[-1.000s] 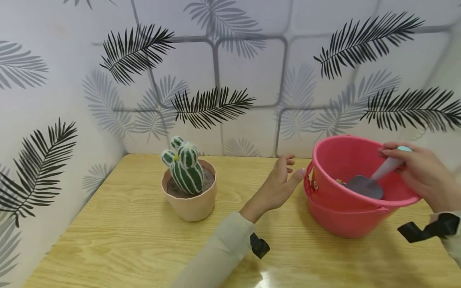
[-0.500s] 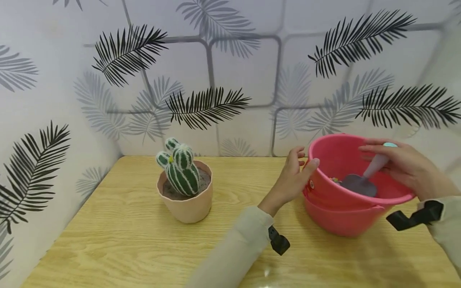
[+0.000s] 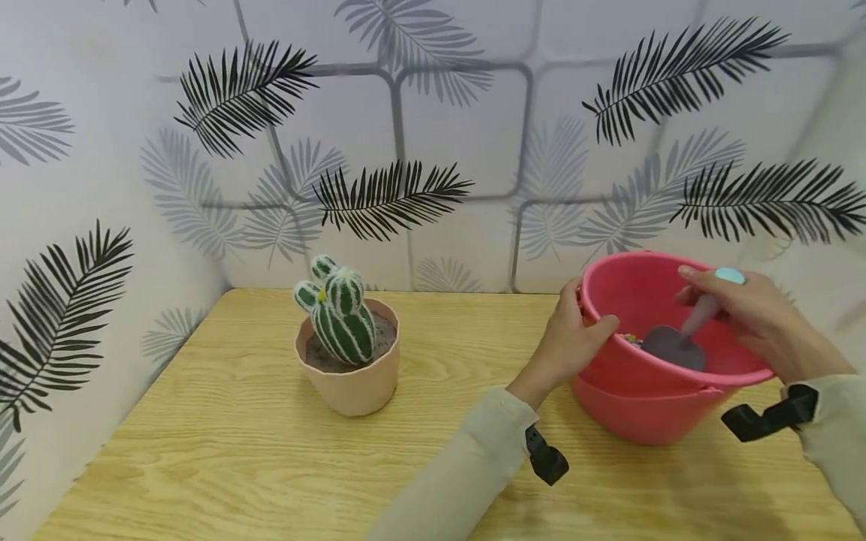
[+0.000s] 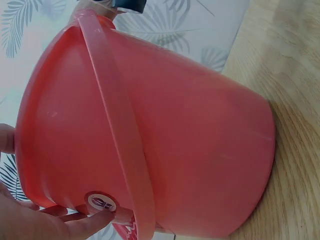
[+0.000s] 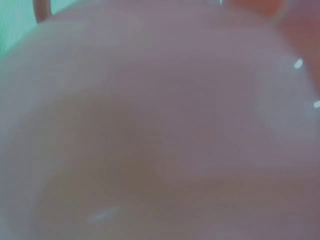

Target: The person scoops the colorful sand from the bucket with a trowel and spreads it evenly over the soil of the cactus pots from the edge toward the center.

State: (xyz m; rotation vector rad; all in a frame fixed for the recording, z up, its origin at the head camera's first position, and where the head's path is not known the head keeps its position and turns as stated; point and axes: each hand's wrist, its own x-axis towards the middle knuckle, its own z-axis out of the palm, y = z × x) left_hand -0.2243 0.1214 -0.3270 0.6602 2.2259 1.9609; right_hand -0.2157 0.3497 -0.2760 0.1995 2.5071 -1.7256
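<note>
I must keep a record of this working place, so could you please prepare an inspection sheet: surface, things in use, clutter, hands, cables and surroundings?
Surface: wood-grain table, light glossy finish.
Things in use: pink bucket standing on the table; shovel inside it, grey blade down; small colourful bits beside the blade, too small to identify.
Clutter: potted cactus, apart from the bucket.
Left hand: grips the bucket at its rim.
Right hand: holds the shovel's handle.
Cables: nothing seen.
Surroundings: pale wall with leaf pattern.
</note>
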